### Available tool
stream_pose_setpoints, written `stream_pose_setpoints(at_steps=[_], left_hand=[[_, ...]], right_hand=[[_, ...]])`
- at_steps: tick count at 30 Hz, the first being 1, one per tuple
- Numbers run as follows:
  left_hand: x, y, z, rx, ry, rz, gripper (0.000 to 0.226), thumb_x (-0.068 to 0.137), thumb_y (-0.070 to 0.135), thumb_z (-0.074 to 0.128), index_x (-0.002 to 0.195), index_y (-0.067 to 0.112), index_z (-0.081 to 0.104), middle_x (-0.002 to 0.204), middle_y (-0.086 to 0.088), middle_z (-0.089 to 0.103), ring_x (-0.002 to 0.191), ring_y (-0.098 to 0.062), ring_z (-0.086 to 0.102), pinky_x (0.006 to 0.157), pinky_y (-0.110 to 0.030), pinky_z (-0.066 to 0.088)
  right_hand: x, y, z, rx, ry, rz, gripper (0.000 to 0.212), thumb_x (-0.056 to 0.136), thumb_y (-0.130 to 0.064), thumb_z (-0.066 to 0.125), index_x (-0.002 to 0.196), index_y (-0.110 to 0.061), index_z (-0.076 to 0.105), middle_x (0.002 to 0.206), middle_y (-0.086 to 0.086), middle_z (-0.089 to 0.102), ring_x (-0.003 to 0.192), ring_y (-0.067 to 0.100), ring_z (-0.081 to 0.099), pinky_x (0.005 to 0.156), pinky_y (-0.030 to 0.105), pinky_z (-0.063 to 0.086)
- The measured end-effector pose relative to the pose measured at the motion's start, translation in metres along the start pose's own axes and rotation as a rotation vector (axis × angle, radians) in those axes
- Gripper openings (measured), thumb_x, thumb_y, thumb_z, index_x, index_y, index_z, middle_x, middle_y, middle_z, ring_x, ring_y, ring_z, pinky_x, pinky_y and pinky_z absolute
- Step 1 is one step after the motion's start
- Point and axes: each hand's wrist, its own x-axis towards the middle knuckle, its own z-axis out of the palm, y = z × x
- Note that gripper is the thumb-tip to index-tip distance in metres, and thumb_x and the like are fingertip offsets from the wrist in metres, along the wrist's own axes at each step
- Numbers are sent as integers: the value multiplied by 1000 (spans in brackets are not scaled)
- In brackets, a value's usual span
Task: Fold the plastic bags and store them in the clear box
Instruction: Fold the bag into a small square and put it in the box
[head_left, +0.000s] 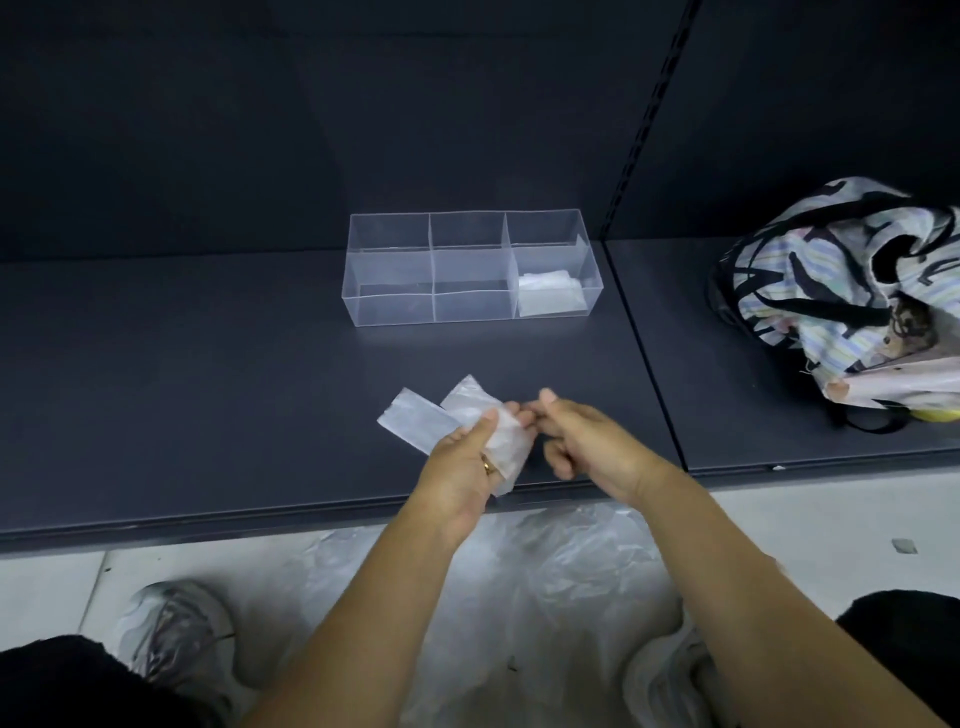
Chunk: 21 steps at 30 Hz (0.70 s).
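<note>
Since another fold seems due, the left hand (467, 460) grips the plastic bag (508, 446); the right hand (587, 441) curls its fingers alongside, grasp unclear.

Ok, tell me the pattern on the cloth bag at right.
Cloth bag: pastel stripes with black markings; head view.

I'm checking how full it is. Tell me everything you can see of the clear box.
The clear box is a long, low, open-topped tray of transparent plastic, with dividers making three sections side by side. It stands level on the dark shelf, lengthwise across the view. Folded bags lie in the right section; the other two look empty.
</note>
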Motion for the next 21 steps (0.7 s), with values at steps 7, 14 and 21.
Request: stream_pose_setpoints(at_steps=[7,14,21], left_hand=[[27,8,-30,-71,163,-79,24,100,17,47,113,4,62,113,-14,69,101,-21,67,79,-33,56],[46,22,-54,232,516,-27,22,93,22,62,105,4,58,87,-8,62,74,-17,64,56,-21,57],[53,38,-72,352,619,88,15,90,14,66,97,1,65,79,-8,64,67,-19,64,50,-22,55]], right_hand=[[16,21,14,-316,-8,75,17,87,-17,68,103,-14,63,79,4,70,60,12,53,55,22,45],[20,34,22,-306,213,77,13,84,-6,69,96,-9,65,73,2,68,42,3,50,44,13,40],[30,29,24,-318,245,117,11,80,-3,71,87,-9,65,75,6,70,43,10,50,47,17,44]])
